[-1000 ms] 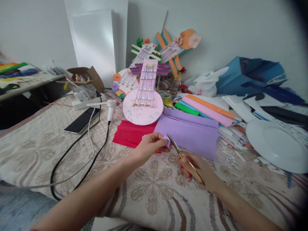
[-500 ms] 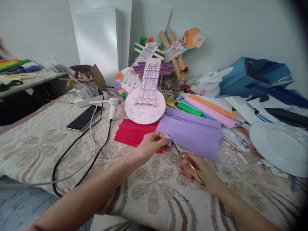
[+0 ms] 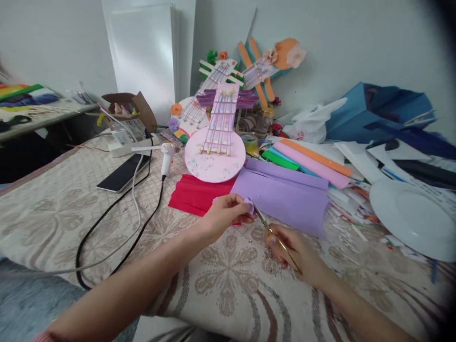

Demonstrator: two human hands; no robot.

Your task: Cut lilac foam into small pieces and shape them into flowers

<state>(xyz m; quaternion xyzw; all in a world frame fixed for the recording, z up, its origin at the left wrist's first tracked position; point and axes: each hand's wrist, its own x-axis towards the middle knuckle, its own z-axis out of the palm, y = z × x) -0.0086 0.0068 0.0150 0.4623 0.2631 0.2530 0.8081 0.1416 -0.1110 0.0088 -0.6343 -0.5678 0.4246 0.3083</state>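
Observation:
Between the fingertips of my left hand (image 3: 228,210) is a small piece of purple paper (image 3: 250,205). My right hand (image 3: 290,249) is closed round the handles of gold-handled scissors (image 3: 263,220), whose blades reach the edge of that piece. Behind my hands lie a sheet of purple crepe paper (image 3: 285,197) and a folded piece of red crepe paper (image 3: 192,194). Just past the red paper a pink paper-craft guitar (image 3: 215,164) with strings leans against other crafts.
On the left are a white glue gun (image 3: 166,159), a phone (image 3: 124,173), looping cables and an open cardboard box (image 3: 140,109). Rolled coloured papers (image 3: 309,161), paper scraps and a white plate (image 3: 415,218) crowd the right. A blue bag (image 3: 377,114) stands behind them.
The view has shifted very slightly. Both hands, the scissors and the small purple piece stay in nearly the same place.

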